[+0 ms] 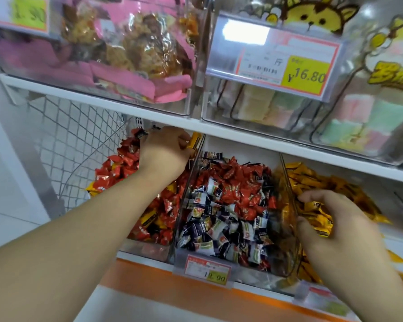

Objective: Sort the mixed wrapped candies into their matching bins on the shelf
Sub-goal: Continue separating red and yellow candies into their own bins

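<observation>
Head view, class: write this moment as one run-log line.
left hand: grips yellow candy over red bin | right hand: holds yellow candies in yellow bin | middle bin: mixed

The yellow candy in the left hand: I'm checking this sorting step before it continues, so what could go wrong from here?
1. The left hand pinches a yellow candy deep under the upper shelf; pulling out could knock it loose into the red bin.
2. The middle bin lies between red and yellow bins; a drop in transit adds to its mix.
3. The right hand holds several yellow candies loosely; some may spill.
</observation>
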The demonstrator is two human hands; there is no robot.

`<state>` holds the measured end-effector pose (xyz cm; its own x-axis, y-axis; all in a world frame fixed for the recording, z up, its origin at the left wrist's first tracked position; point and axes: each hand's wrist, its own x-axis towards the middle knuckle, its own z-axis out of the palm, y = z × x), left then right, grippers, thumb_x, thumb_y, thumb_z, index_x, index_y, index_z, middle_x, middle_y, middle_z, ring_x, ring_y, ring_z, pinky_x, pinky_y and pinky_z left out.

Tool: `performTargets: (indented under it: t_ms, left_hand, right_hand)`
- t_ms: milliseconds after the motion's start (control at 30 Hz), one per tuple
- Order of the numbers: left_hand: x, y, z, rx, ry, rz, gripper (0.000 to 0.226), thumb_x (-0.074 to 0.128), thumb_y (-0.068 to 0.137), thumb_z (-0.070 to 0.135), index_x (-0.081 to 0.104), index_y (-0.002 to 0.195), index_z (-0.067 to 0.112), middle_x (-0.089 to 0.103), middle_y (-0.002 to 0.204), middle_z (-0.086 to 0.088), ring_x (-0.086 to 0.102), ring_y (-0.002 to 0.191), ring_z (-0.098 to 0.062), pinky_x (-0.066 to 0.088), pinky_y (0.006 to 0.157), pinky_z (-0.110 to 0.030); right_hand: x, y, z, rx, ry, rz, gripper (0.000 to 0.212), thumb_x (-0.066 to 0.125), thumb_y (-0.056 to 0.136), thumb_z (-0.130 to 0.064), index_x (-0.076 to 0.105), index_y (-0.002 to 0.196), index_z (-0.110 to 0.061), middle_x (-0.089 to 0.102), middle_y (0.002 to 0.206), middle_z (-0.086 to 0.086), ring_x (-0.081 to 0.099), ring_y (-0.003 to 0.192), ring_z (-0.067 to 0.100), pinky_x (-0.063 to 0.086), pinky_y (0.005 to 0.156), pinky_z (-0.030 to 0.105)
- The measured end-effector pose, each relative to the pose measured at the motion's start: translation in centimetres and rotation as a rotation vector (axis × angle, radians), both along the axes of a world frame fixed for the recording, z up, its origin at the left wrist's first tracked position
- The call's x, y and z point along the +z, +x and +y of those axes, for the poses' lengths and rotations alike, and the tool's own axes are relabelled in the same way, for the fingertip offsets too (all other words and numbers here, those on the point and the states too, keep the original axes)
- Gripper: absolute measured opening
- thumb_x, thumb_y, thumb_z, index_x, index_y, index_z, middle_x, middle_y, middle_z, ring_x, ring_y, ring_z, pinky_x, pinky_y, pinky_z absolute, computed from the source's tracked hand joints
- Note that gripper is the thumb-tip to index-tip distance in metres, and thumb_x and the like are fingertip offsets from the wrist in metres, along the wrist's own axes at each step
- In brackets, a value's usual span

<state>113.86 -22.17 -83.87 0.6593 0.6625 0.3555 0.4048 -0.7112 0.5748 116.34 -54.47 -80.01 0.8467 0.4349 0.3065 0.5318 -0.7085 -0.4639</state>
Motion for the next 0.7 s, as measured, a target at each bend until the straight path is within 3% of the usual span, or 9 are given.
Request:
performTargets:
  t_ms: [67, 100, 167, 200, 300, 433, 500, 567, 700]
  left_hand:
    - [0.8, -1.3, -0.2, -0.02, -0.019, -0.047, 0.028, 0.08, 0.086, 0.029, 0.055, 0.075, 0.036, 0.053, 0.069, 0.025, 0.057, 0.071, 0.004, 0.04, 0.072, -0.002]
    - [1.1, -2.1, -0.3, -0.027, -0.024, -0.062, 0.026, 0.08, 0.085, 0.027, 0.058, 0.074, 0.034, 0.056, 0.07, 0.024, 0.058, 0.07, 0.005, 0.035, 0.065, 0.002]
    - [1.8, -4.3, -0.7, -0.045, -0.137, -0.125, 0.014, 0.084, 0.084, 0.024, 0.071, 0.085, 0.031, 0.066, 0.079, 0.022, 0.066, 0.078, 0.001, 0.039, 0.071, 0.0]
    - [2.3, -5.6, -1.4, -0.064, -0.226, -0.145, 0.017, 0.086, 0.083, 0.024, 0.075, 0.092, 0.031, 0.071, 0.083, 0.02, 0.068, 0.08, 0.002, 0.048, 0.078, -0.01]
    - [4.1, -9.1, -4.6, -0.169, -0.349, -0.084, 0.017, 0.088, 0.082, 0.025, 0.078, 0.093, 0.033, 0.075, 0.081, 0.017, 0.07, 0.078, 0.002, 0.056, 0.08, -0.024]
    - [6.2, -10.9, -10.4, -0.39, -0.45, 0.116, 0.019, 0.089, 0.08, 0.023, 0.081, 0.094, 0.033, 0.077, 0.085, 0.019, 0.073, 0.083, 0.0, 0.057, 0.081, -0.023]
    - [6.3, -10.7, -12.5, -0.446, -0.558, 0.156, 0.022, 0.09, 0.078, 0.018, 0.082, 0.094, 0.029, 0.079, 0.087, 0.015, 0.074, 0.084, -0.001, 0.06, 0.082, -0.023]
    - [6.2, -10.5, -14.0, -0.465, -0.595, 0.169, 0.021, 0.089, 0.079, 0.015, 0.082, 0.095, 0.027, 0.079, 0.087, 0.013, 0.074, 0.083, 0.0, 0.059, 0.08, -0.019]
    - [6.0, -10.3, -15.2, -0.465, -0.638, 0.121, 0.017, 0.084, 0.086, 0.021, 0.08, 0.099, 0.031, 0.078, 0.09, 0.014, 0.072, 0.087, 0.001, 0.056, 0.077, -0.013]
  right_hand:
    - [0.1, -0.1, 0.1, 0.013, -0.011, -0.003, 0.033, 0.074, 0.086, -0.016, 0.062, 0.113, -0.031, 0.056, 0.114, -0.013, 0.042, 0.096, 0.004, 0.032, 0.081, 0.026]
    - [0.2, -0.1, 0.2, 0.022, -0.021, 0.001, 0.034, 0.074, 0.086, -0.016, 0.061, 0.114, -0.031, 0.054, 0.113, -0.014, 0.04, 0.094, 0.002, 0.032, 0.08, 0.025]
    - [0.4, -0.2, 0.4, 0.057, -0.044, 0.024, 0.037, 0.072, 0.088, -0.018, 0.06, 0.121, -0.03, 0.052, 0.116, -0.015, 0.044, 0.092, 0.005, 0.035, 0.08, 0.022]
    - [0.6, -0.4, 0.6, 0.083, -0.055, 0.029, 0.04, 0.071, 0.089, -0.018, 0.059, 0.126, -0.029, 0.052, 0.12, -0.014, 0.05, 0.095, 0.009, 0.037, 0.082, 0.018]
    - [0.7, -1.0, 1.0, 0.209, -0.108, -0.03, 0.061, 0.069, 0.092, -0.015, 0.046, 0.147, -0.028, 0.046, 0.144, -0.012, 0.046, 0.133, 0.01, 0.02, 0.1, -0.002]
    - [1.2, -2.3, 1.3, 0.454, -0.149, -0.076, 0.09, 0.07, 0.095, -0.018, 0.011, 0.161, -0.038, 0.008, 0.164, -0.021, 0.017, 0.149, 0.0, 0.02, 0.113, 0.011]
    - [1.4, -2.6, 0.7, 0.538, -0.164, -0.074, 0.083, 0.072, 0.095, -0.02, 0.022, 0.159, -0.038, 0.015, 0.163, -0.022, 0.021, 0.147, -0.001, 0.026, 0.116, 0.016]
    - [1.5, -2.5, -0.4, 0.515, -0.235, -0.089, 0.057, 0.066, 0.099, -0.03, 0.041, 0.15, -0.04, 0.036, 0.15, -0.024, 0.033, 0.138, 0.002, 0.037, 0.114, 0.023]
    - [1.7, -1.5, -2.8, 0.425, -0.295, -0.102, 0.031, 0.067, 0.095, -0.045, 0.063, 0.126, -0.042, 0.056, 0.118, -0.027, 0.054, 0.112, 0.002, 0.055, 0.089, 0.029]
